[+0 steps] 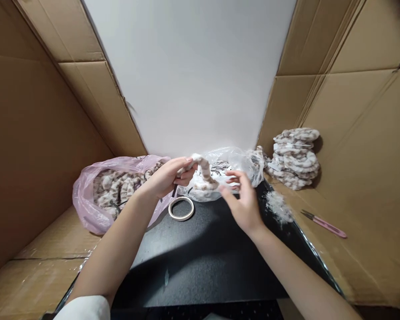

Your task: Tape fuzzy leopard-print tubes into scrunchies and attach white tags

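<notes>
A fluffy white-and-brown fabric piece (205,171) hangs in a curve from my left hand (173,175), whose fingers are wrapped round its upper end. A dark cord end sticks out below that hand. My right hand (242,200) is just right of the fabric's lower end, with fingers apart and nothing held. Behind the fabric lies a clear plastic bag (231,155) with printed labels (221,167) in it. A cream tape ring (181,209) rests on the black table (193,262) below my left hand.
At left, a pink plastic bag (83,200) holds more fluffy pieces (115,189). A stack of fluffy pieces (296,158) stands at right on cardboard (346,191). Nearer are white fluff scraps (279,207) and pink thread snips (328,226). Cardboard walls (36,102) rise on both sides.
</notes>
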`<action>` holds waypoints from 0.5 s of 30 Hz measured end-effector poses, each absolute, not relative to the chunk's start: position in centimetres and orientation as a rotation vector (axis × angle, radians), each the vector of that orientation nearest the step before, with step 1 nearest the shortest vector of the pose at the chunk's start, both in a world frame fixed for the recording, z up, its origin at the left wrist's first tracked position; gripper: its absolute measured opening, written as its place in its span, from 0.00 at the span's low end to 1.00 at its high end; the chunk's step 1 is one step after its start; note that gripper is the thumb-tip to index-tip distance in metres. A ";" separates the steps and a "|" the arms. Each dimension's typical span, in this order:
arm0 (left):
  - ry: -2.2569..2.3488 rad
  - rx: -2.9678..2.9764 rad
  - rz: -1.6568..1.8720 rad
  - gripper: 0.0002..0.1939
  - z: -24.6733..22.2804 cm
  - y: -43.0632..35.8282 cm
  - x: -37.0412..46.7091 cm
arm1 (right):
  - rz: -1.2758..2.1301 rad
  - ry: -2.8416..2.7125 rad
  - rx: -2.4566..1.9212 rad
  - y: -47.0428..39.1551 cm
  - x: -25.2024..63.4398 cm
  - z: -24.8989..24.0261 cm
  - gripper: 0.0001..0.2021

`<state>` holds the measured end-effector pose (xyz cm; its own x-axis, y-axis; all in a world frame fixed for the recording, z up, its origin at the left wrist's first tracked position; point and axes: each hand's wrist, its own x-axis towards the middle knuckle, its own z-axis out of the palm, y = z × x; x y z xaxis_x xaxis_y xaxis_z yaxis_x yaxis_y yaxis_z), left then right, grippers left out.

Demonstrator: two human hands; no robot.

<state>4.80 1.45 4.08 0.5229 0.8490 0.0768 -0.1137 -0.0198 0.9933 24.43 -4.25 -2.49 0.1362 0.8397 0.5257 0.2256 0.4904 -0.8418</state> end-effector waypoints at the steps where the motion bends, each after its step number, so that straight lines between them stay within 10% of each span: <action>1: 0.687 1.400 0.873 0.15 4.2 1.1 5.0 | 0.780 -1.332 -1.053 -3.0 23.8 -3.1 0.22; 15: 1.070 1.504 0.829 0.17 0.8 1.8 -3.5 | 2.170 -1.089 -0.917 -0.7 29.3 -6.5 0.06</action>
<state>-3.49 1.77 0.82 0.3565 0.9336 -0.0376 0.1969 -0.0358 0.9798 29.29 -0.75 -6.45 -0.6226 0.7096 -0.3299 -0.1596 -0.5279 -0.8342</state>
